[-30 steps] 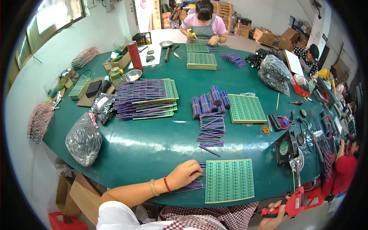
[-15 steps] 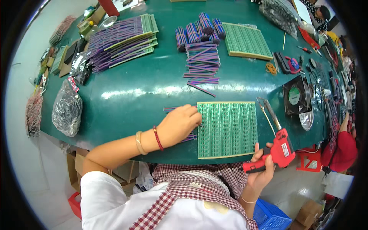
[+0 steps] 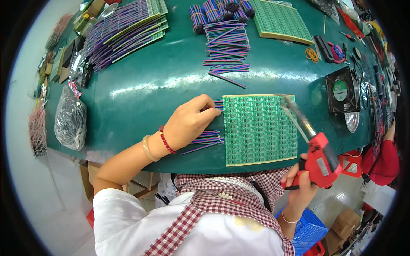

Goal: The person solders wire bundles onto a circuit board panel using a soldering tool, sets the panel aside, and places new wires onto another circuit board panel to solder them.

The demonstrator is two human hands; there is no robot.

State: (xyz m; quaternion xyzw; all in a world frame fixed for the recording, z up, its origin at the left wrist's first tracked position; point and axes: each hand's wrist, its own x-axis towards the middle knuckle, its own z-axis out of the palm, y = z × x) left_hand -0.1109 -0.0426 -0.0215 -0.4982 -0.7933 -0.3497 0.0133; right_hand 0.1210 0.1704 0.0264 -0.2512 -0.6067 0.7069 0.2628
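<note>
A green panel of small circuit boards [image 3: 260, 132] lies flat at the table's near edge. By its left edge is my left hand [image 3: 190, 121], thumb and fingertips pinched together; whatever they hold is hidden. Short purple, blue and black ribbon wires [image 3: 207, 137] lie below that hand, their ends at the panel's edge, and more show just above the fingertips. My right hand [image 3: 301, 183] grips a red soldering gun [image 3: 322, 162] at the panel's right. Its blurred metal barrel points up and left, and the tip is over the panel's far right corner.
Beyond the panel lie loose ribbon wires [image 3: 226, 47] and banded bundles [image 3: 222, 10]. Stacked wired panels [image 3: 124, 34] stand far left, bare green panels [image 3: 282, 21] far right. A bagged bundle [image 3: 70, 119] sits left; a black fan [image 3: 341, 91] stands right, near yellow rubber bands [image 3: 311, 54].
My left hand has drawn back slightly from the panel's edge, and more wires show there. The soldering gun's tip has shifted left over the panel's far corner. The whole view has shifted.
</note>
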